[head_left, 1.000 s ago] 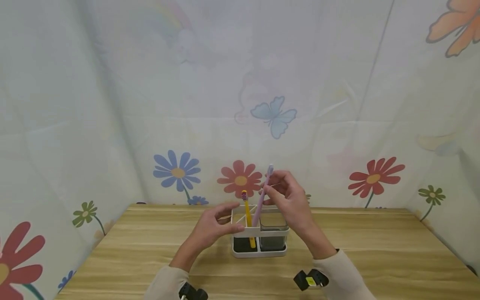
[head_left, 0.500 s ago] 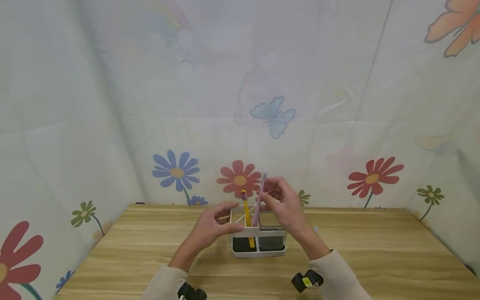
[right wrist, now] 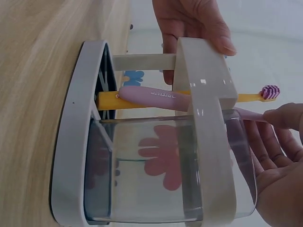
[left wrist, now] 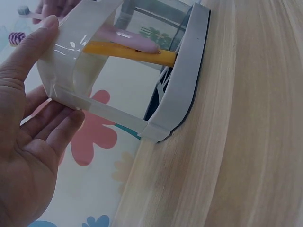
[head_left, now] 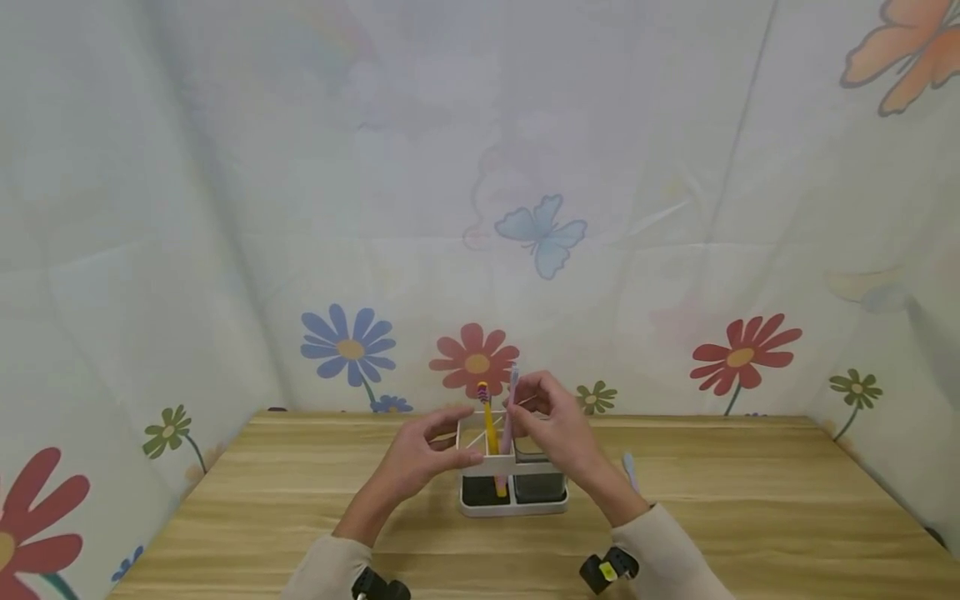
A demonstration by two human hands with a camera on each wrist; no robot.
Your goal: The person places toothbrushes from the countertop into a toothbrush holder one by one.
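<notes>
A white toothbrush holder point(head_left: 540, 508) with a dark base stands upright on the table. My left hand point(head_left: 423, 448) grips its upper frame from the left, thumb on the near side. A yellow toothbrush point(right wrist: 251, 97) with purple-and-white bristles stands in a left-hand compartment. My right hand point(head_left: 551, 425) pinches a light purple toothbrush point(right wrist: 163, 98) near its head. The purple handle is down inside the frame beside the yellow one; in the left wrist view its end appears just above the base. A clear cup point(right wrist: 147, 170) occupies the holder's right side.
On the wooden table point(head_left: 750, 500), a light-blue thing like a brush head point(head_left: 630, 468) shows behind my right forearm, mostly hidden. A flower-print curtain point(head_left: 637, 317) hangs behind the table.
My right hand has moved down and slightly left, lowering the purple toothbrush into the holder. The light-blue thing has come into view behind the right forearm. My left hand keeps its hold.
</notes>
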